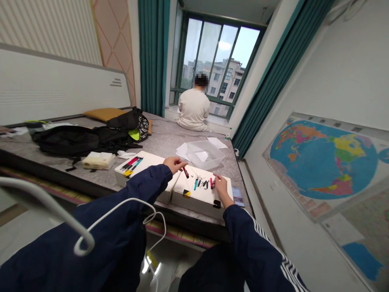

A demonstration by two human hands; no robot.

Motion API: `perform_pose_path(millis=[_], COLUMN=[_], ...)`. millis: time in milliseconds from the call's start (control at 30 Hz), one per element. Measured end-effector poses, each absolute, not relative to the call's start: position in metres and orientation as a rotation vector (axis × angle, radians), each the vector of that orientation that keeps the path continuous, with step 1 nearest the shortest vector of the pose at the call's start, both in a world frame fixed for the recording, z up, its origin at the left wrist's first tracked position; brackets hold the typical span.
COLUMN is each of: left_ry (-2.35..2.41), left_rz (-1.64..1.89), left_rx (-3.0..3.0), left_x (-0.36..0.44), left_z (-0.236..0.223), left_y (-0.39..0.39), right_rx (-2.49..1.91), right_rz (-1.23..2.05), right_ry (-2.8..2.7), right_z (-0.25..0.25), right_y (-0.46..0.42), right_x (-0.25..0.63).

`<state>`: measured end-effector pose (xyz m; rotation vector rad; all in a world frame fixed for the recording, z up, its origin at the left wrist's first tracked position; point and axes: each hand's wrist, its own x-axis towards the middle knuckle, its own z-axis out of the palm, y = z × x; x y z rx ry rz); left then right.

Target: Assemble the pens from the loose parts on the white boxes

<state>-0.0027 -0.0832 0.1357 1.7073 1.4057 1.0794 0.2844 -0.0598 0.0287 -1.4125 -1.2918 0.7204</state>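
My left hand (174,164) is closed over the near-left part of the right-hand white box (179,194), its fingertips pinching a dark red pen part (185,173). At that box's right side, my right hand (221,187) has its fingers bent around a short red pen piece (211,183). Between the hands lie small pen parts: a blue barrel (196,184), several short black pieces (204,183) and thin pale bits too small to name. On the left-hand white box (148,159) several whole pens (132,163), red, black and blue, lie side by side.
Behind the boxes stands a clear plastic bin (209,156) beside white paper (217,142). A tissue pack (99,160) and black backpack (69,140) lie left on the bed. A white cable (121,201) hangs before my left arm. A person (194,108) sits by the window.
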Motion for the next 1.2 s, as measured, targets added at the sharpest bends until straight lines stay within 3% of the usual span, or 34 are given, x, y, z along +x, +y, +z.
perform_pose_path(millis=[200,500,800,1200], left_ry=[1.307,1.169,1.135,1.255], left_rz=[1.159,1.064,1.016,0.790], left_rx=[1.311,1.080,0.913,1.151], left_x=[-0.011,-0.009,-0.007,-0.009], left_z=[0.122,0.088,0.096,0.079], left_y=[-0.066,-0.050,-0.064,-0.079], right_rx=[-1.284,-1.422,-1.712,-1.735], right_rz=[0.992,1.121,0.778,0.460], right_ry=[-1.072,-1.145,-1.740,-2.434], right_z=[0.050,0.047,0.070,0.067], right_y=[-0.048,-0.026,-0.010,-0.014], right_x=[0.300,0.290,0.276,0.265])
